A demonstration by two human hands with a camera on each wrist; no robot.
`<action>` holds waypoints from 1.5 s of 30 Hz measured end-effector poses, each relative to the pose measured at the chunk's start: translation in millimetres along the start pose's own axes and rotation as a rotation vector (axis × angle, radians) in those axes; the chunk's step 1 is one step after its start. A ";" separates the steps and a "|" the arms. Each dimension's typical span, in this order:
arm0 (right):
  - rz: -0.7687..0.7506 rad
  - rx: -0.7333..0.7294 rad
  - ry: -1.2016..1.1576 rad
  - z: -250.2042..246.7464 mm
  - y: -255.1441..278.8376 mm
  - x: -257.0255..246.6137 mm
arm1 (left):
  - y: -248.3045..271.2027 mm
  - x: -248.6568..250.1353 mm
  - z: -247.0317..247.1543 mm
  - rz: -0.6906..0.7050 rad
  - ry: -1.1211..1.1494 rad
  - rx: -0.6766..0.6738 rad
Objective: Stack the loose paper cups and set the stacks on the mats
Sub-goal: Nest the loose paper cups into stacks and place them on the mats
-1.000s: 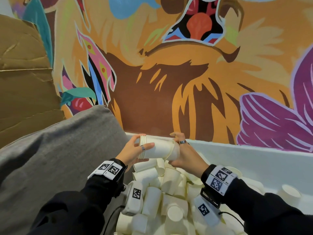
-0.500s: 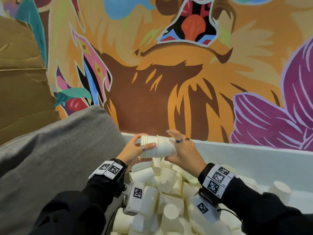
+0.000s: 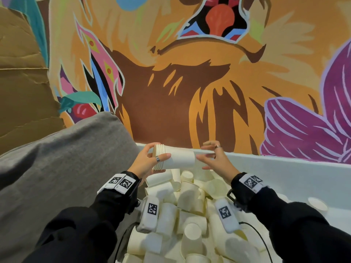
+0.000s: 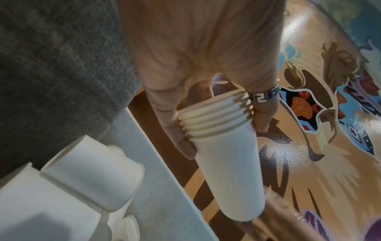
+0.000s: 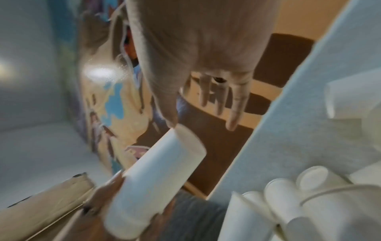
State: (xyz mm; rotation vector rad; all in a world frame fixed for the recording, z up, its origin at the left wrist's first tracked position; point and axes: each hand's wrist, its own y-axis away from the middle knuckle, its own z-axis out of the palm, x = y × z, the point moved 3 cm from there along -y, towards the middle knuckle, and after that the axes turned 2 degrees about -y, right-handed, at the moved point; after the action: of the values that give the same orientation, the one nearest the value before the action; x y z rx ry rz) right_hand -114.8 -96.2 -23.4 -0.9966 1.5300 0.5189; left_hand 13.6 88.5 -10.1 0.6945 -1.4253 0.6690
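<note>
A nested stack of white paper cups (image 3: 178, 158) lies sideways in the air above the pile, rims to the left. My left hand (image 3: 159, 158) grips it round the rims, thumb on one side and ringed finger on the other; the left wrist view shows the same left hand (image 4: 218, 124) and stack (image 4: 226, 163). My right hand (image 3: 208, 155) hovers at the stack's base end with straight, spread fingers and holds nothing. In the right wrist view the right hand (image 5: 202, 121) has its thumb tip close to the base edge of the stack (image 5: 156, 179). No mat is in view.
Many loose white cups (image 3: 190, 205) lie heaped in a white bin (image 3: 284, 177) below my hands. A grey cushion (image 3: 57, 168) borders the bin on the left, with brown cardboard (image 3: 19, 73) behind it. A painted mural wall (image 3: 190, 92) stands right behind the bin.
My right hand was cupped over the stack's base end; it has now let go, opened its fingers and drawn back to the right. The left hand keeps its grip.
</note>
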 end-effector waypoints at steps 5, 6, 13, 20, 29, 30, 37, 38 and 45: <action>0.348 -0.261 0.263 14.9 -9.5 40.8 | -3.2 -2.5 -12.3 0.006 0.019 0.091; 0.372 -0.304 0.322 19.6 -12.1 46.6 | -3.6 -2.1 -14.1 0.012 0.021 0.104; 0.516 -0.519 0.631 45.4 -12.6 77.4 | -4.3 -3.4 -26.8 0.011 0.030 0.146; 0.248 -0.467 0.793 60.6 -11.0 74.2 | -3.4 -1.3 -33.1 0.022 0.043 0.162; -0.074 -0.168 0.709 34.7 0.6 29.3 | 0.3 11.9 -28.6 0.102 0.059 0.155; -0.085 -0.148 0.649 32.2 2.2 25.2 | 0.8 12.5 -28.1 0.106 0.060 0.155; -0.089 -0.042 0.270 18.1 18.9 2.0 | 4.8 17.3 -24.2 0.143 0.073 0.139; -0.101 -0.011 0.250 17.7 21.2 -1.6 | 5.0 17.8 -23.1 0.148 0.071 0.133; -0.283 0.359 0.335 14.4 39.4 -24.8 | 7.4 21.8 -14.5 0.154 0.065 0.070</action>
State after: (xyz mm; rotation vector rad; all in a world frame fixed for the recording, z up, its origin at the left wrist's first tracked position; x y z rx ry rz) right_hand -139.8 -56.2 -11.1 -1.0256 1.6637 -0.1286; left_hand 18.0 104.5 11.5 0.6159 -1.4103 0.8570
